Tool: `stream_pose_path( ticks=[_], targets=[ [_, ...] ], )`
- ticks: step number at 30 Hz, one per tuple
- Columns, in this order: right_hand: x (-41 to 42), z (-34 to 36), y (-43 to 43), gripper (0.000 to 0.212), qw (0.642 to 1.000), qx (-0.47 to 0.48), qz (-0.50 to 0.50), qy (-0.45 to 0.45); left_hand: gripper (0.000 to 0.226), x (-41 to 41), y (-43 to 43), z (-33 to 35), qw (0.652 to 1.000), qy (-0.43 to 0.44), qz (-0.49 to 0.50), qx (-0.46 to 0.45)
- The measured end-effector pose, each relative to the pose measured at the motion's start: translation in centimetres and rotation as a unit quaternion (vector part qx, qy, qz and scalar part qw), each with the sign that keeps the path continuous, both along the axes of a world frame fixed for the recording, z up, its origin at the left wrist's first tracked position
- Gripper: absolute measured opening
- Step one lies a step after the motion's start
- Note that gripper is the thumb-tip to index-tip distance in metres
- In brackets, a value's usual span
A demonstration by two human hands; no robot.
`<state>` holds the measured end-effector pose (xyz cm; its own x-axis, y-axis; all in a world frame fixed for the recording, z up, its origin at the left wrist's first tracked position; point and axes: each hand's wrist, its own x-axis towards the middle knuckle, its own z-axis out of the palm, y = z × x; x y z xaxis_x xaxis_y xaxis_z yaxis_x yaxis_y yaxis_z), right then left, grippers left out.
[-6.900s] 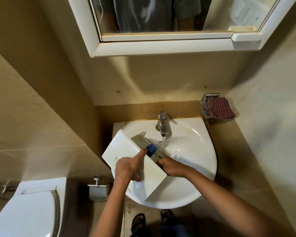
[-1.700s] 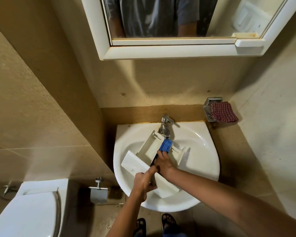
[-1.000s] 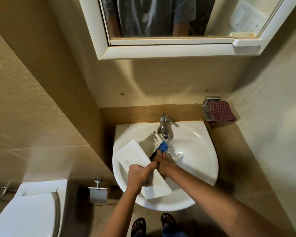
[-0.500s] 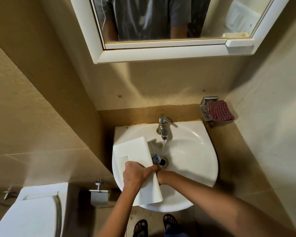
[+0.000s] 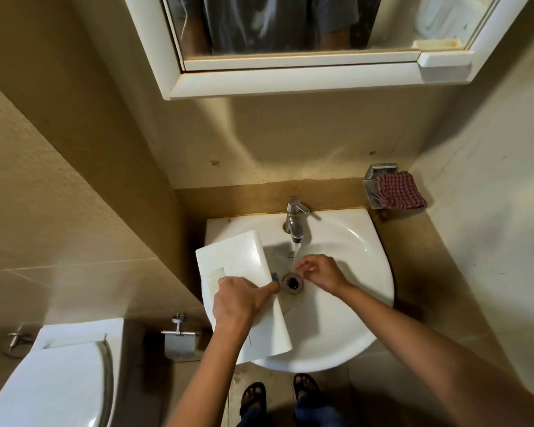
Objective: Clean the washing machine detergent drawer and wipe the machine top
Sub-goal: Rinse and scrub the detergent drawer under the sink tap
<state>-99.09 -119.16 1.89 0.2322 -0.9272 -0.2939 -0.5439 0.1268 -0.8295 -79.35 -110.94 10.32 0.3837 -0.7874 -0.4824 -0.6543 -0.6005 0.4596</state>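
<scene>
The white detergent drawer (image 5: 238, 257) stands on edge over the left half of the white sink (image 5: 352, 318), its flat front panel turned up toward me. My left hand (image 5: 239, 298) grips the panel, thumb stretched toward a small blue insert (image 5: 275, 276) that peeks out at the panel's right edge. My right hand (image 5: 318, 271) is off the drawer, over the basin by the drain (image 5: 292, 283), fingers loosely curled under the running water and holding nothing. The drawer's compartments are hidden behind the panel.
The tap (image 5: 295, 221) runs a stream into the basin. A red checked cloth (image 5: 399, 191) lies on a metal wall holder at the right. A mirror cabinet (image 5: 290, 78) overhangs above. A toilet (image 5: 50, 380) and a paper holder (image 5: 179, 343) stand at lower left.
My right hand let go of the drawer and moved right into the water stream. The left hand kept its grip and turned the panel further up, hiding most of the blue insert.
</scene>
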Motion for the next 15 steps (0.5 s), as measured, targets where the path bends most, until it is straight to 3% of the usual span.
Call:
stream_pose_path(
  ticks=[3,7,11,15],
  targets=[
    [0.0,0.0,-2.4,0.019,0.959,0.143,-0.197,-0.147,0.091,0.4,0.0,-0.3,0.999,0.014,0.028,-0.023],
    [1.1,0.5,-4.9,0.021,0.858,0.258,-0.299,-0.329,0.060,1.7,0.8,-0.7,0.981,0.159,0.108,-0.030],
    [2.4,0.6,-6.0,0.033,0.808,0.321,-0.320,-0.377,0.054,2.0,2.1,-2.0,0.938,0.309,0.159,-0.001],
    [2.8,0.7,-6.8,0.040,0.818,0.323,-0.312,-0.360,0.055,1.9,2.5,-4.0,0.897,0.386,0.215,-0.007]
  ],
)
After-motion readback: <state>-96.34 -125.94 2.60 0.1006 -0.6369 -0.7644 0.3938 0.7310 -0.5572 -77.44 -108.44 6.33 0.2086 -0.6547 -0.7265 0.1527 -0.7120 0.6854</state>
